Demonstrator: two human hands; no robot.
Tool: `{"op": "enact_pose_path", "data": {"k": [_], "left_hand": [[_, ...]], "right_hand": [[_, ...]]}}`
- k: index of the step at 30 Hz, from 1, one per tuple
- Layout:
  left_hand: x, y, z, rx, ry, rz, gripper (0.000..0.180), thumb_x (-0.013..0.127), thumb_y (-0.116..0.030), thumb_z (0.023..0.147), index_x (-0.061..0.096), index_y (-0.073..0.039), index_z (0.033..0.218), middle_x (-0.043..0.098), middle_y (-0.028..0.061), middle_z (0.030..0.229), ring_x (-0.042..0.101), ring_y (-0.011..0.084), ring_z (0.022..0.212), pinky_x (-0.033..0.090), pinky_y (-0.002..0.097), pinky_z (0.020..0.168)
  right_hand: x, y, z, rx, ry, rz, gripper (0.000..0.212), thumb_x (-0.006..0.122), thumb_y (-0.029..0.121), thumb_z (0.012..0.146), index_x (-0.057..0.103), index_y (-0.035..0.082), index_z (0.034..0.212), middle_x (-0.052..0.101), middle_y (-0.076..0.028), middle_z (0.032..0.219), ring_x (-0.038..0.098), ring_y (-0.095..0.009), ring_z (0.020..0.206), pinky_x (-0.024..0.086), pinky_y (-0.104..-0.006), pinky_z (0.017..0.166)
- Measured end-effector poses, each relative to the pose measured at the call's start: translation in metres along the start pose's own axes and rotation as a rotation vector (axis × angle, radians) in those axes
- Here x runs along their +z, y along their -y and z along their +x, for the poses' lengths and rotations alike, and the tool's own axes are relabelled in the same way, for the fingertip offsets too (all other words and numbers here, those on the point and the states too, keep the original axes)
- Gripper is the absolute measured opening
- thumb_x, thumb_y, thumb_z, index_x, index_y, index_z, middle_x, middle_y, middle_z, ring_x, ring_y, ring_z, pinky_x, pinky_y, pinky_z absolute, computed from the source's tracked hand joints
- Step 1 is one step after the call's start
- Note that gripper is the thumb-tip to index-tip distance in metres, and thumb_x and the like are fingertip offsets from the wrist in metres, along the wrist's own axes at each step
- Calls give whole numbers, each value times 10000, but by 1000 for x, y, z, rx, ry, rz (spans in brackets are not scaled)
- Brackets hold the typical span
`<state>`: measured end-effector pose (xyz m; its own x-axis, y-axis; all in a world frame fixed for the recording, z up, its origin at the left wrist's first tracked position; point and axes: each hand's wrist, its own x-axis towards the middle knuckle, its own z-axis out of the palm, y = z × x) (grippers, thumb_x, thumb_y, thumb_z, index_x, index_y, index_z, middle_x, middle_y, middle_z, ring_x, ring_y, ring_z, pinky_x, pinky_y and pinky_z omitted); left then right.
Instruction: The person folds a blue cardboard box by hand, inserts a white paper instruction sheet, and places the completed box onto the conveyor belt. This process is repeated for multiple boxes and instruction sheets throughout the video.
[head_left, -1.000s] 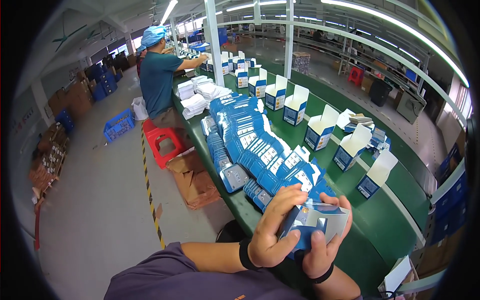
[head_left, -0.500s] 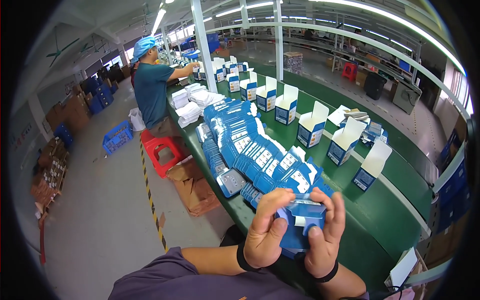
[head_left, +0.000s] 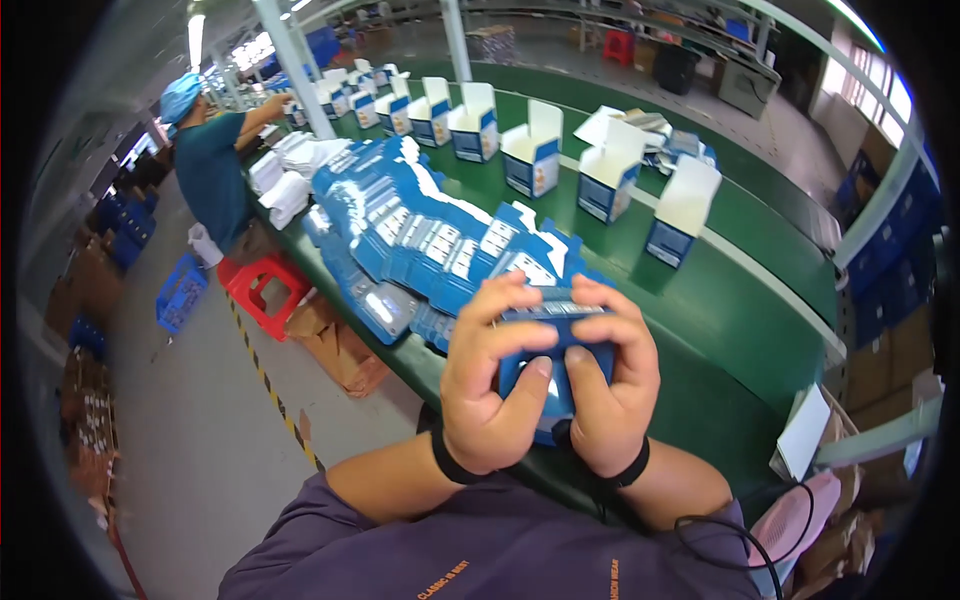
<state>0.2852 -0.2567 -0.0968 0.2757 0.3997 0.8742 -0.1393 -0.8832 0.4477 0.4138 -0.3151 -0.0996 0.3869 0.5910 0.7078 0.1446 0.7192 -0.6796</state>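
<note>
In front of my chest I hold a small blue carton (head_left: 562,338), partly folded, between both hands. My left hand (head_left: 492,380) is wrapped round its left side, with the thumb pressed on the near face. On the opposite side my right hand (head_left: 618,375) curls its fingers over the far edge, its thumb beside the left one. Fingers cover much of the carton, and they are slightly blurred. Just beyond my hands lies a long overlapping pile of flat blue carton blanks (head_left: 430,235) with white printed panels.
Open-topped blue and white boxes (head_left: 527,165) stand in a row along the green conveyor table (head_left: 740,330). Stacked white papers (head_left: 285,180) lie farther left, near a co-worker (head_left: 212,165) in a blue cap. A red stool (head_left: 262,290) stands on the floor beside the table.
My fingers and thumbs have closed in over the carton, folding its upper flap. The view has shifted, so the table and boxes appear farther left and higher.
</note>
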Motion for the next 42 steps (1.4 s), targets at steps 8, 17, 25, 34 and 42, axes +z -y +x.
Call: {"op": "enact_pose_path", "data": {"k": [8, 17, 25, 34, 42], "left_hand": [[-42, 19, 38, -464, 196, -568, 554, 646, -213, 968, 482, -14, 1459, 563, 186, 1390, 559, 342, 1304, 427, 460, 1121], [-25, 44, -1, -1036, 69, -816, 530, 601, -366, 1033, 518, -23, 1429, 487, 183, 1485, 530, 325, 1335, 445, 450, 1103], [-26, 58, -42, -273, 580, 442, 714, 834, -238, 821, 518, -77, 1440, 380, 281, 1521, 335, 499, 1455, 264, 624, 1187], [-15, 55, -52, -249, 577, 682, 801, 879, -262, 769, 507, -70, 1452, 310, 299, 1580, 237, 528, 1499, 191, 631, 1213], [-12, 44, -70, -280, 560, 700, 935, 884, -264, 763, 392, 6, 1511, 292, 350, 1566, 239, 542, 1491, 218, 638, 1205]], "right_hand": [[-53, 8, 49, 328, 309, 202, 587, 598, -83, 886, 534, 32, 1458, 557, -158, 1401, 533, -246, 1323, 409, -374, 1122], [-109, -13, 69, 87, -184, -832, 226, 646, 107, 961, 661, -13, 1151, 647, -126, 897, 621, -215, 795, 520, -344, 773], [-319, -115, 88, 324, -435, -1413, 347, 600, 205, 980, 638, -25, 1237, 712, -205, 1057, 665, -353, 915, 527, -446, 862], [-130, -89, 55, 235, 159, -840, 425, 707, 165, 932, 605, 16, 1317, 637, -171, 1224, 622, -335, 1131, 489, -442, 985], [-60, -85, 10, 145, 476, -979, 557, 775, 122, 835, 579, 19, 1347, 609, -232, 1257, 552, -420, 1232, 349, -554, 1169]]}}
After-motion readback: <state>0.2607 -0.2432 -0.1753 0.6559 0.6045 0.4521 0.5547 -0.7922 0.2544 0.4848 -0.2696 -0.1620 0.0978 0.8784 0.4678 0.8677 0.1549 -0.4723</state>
